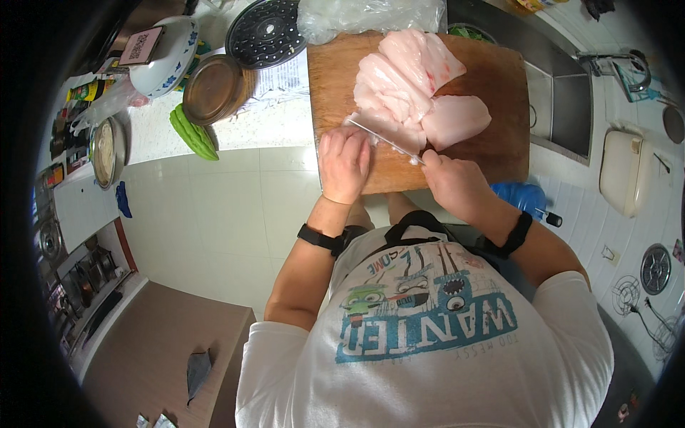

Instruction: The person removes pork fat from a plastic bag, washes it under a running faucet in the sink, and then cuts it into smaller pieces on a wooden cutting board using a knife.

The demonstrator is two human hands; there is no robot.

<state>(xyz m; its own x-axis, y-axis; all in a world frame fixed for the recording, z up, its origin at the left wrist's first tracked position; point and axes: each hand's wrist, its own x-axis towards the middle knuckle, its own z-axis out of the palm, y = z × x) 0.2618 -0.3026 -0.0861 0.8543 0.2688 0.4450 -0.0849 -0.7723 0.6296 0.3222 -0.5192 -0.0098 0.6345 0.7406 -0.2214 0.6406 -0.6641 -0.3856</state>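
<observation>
My right hand [455, 179] grips the handle end of a knife [381, 139], whose narrow blade slants up and left over the near edge of some raw, pale pink meat [396, 80]. The meat looks like chicken breast and lies heaped on a wooden cutting board [497, 80]. Close to the blade's far end, my left hand [344, 163] rests on the board with bent fingers; whether it holds a small piece of meat is hidden. Small scraps lie along the blade. One rounded, whole piece [457, 120] lies right of the heap.
Left of the board are a black perforated tray [267, 32], brown round lids [212, 88], a green bitter melon [192, 134] and a white-and-blue bowl [166, 59]. A clear plastic bag [369, 18] touches the board's far edge. A sink [570, 115] is at right, a blue bottle [519, 198] below.
</observation>
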